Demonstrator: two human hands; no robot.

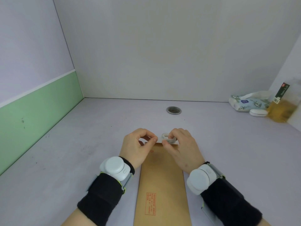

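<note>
Head view: right hand [180, 145] pinches tape roll [166, 138], left hand [138, 145] pinches its free end [158, 140] beside; keep strip taut, lower squarely onto envelope [162, 176] edge beneath both grips.

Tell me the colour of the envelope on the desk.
Tan brown envelope with red printing, seen best in the head view.

Open worktop [73, 152] spreads left of and beyond the envelope [161, 185]. A left wall [32, 111] and a back wall [162, 54] bound it. A tissue pack [246, 102], white case [258, 112] and bottle [280, 108] crowd the far-right corner.
</note>
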